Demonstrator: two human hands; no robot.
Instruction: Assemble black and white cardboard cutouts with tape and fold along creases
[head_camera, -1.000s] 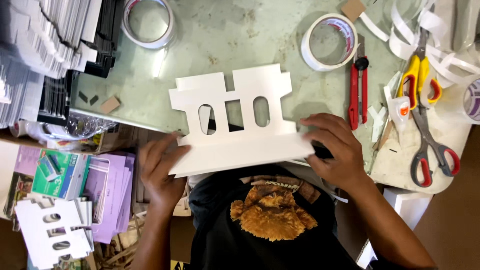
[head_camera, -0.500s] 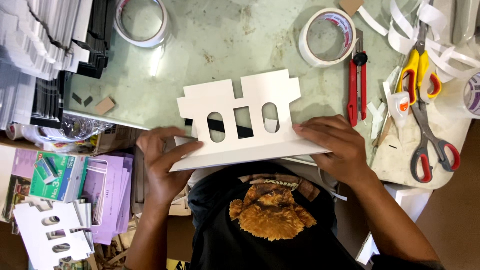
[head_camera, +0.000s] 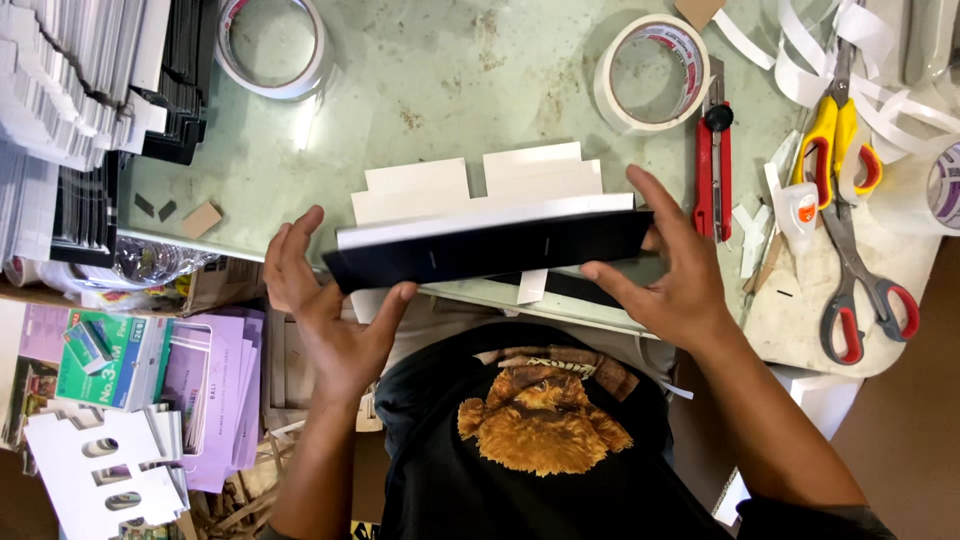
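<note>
A person holds a flat black-faced board with a white upper edge (head_camera: 490, 250) level above the near edge of the pale green glass worktop (head_camera: 450, 90), the left hand (head_camera: 330, 300) clamped on its left end with the thumb underneath, the right hand (head_camera: 665, 270) clamped on its right end with fingers spread over the top. Just behind the board lies a white stepped cardboard cut-out (head_camera: 475, 180), part of it hidden by the board.

The grip looks light and sits only at the two ends, so the long board could sag, twist or slip at the left thumb and drop off the worktop's edge toward the person's lap. A swing to the right of the board could knock the red utility knife (head_camera: 712, 165), which lies just beside the right hand's fingertips; the yellow-handled scissors (head_camera: 838, 150) and the red-handled scissors (head_camera: 868, 300) lie farther right of the board.

Half a second earlier the white cut-out with three arched holes faced the camera between both hands; now the dark face is turned up, the holes are out of sight, and both hands have shifted outward to the ends.
</note>
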